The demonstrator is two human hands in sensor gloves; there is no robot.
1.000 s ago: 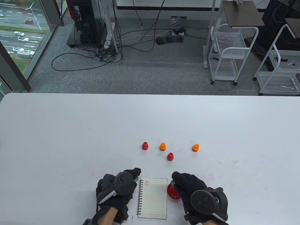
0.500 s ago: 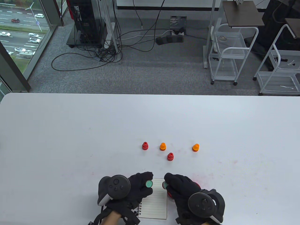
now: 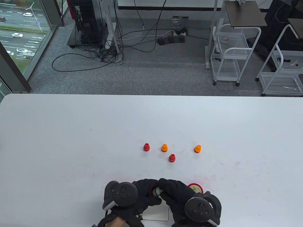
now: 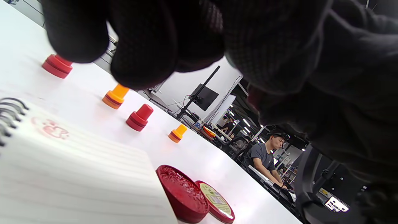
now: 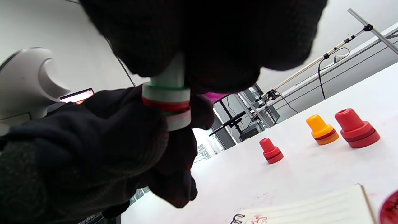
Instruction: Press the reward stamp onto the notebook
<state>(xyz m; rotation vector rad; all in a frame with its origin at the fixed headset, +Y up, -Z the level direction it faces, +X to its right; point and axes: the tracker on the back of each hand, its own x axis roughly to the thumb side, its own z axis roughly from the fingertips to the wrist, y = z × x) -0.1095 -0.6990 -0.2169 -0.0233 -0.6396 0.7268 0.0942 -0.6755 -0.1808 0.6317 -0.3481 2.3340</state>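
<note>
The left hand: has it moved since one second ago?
Yes. In the table view the left hand has moved right, from beside the notebook to over it, meeting the right hand.

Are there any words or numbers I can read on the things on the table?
No words or numbers read clearly.
Ink pad lid: a yellow label with print, too small and blurred to read.
Notebook: a red stamped picture, no legible letters.
Small stamps: no writing visible.

An office-type lab: grey carpet strewn with loose cables (image 3: 132, 40), a black equipment rack (image 3: 86, 22), white wheeled trolleys (image 3: 230, 50), floor-to-ceiling window (image 3: 21, 35) overlooking a road, and a person (image 4: 264, 155) seated at desks with monitors.
</note>
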